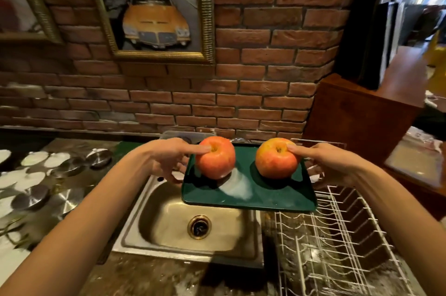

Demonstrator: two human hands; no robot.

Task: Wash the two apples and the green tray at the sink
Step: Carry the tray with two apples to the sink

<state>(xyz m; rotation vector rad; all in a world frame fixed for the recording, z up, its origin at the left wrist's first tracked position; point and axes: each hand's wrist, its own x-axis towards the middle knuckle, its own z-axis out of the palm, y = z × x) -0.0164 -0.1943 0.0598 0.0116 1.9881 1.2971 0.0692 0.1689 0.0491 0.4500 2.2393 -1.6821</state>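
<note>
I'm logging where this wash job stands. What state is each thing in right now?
Left apple: upright on the tray, stem dimple up, left hand's forefinger on top.
Right apple: upright on the tray, right hand's forefinger on top.
Green tray: held over the sink's far right corner, carrying both apples.
Left hand: gripping the tray's left edge.
Right hand: gripping the tray's right edge.
Sink: basin empty, drain open.
Dish rack: empty.

Kitchen corner backed by a red brick wall (265,59).
A gold-framed picture of a yellow car (154,13) is hung on the brick, with a second gilt frame (31,1) at far left. A wooden cabinet (362,114) is seen at right, under warm, dim light.
</note>
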